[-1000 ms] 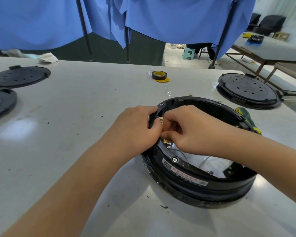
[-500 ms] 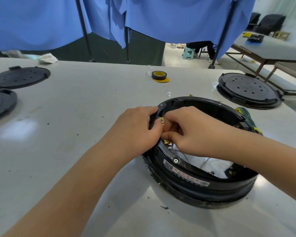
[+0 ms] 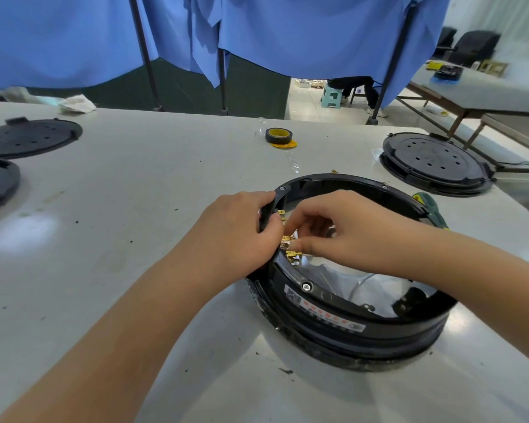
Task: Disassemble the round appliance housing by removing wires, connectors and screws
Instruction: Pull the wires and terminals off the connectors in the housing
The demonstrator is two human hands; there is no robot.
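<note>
The round black housing (image 3: 348,319) sits on the counter (image 3: 135,209), right of centre. The left hand (image 3: 235,236) grips the housing's left rim. The right hand (image 3: 345,233) reaches inside, fingers curled and pinching at the brass connectors (image 3: 289,247) on the inner wall

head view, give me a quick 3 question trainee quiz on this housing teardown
1. True or false: the left hand grips the rim of the round housing.
2. What does the right hand work at? A) brass connectors B) tape roll C) green screwdriver
3. Fill in: the tape roll lies ___ the housing, farther from the person.

Key: 1 true; 2 A; 3 beyond
</note>
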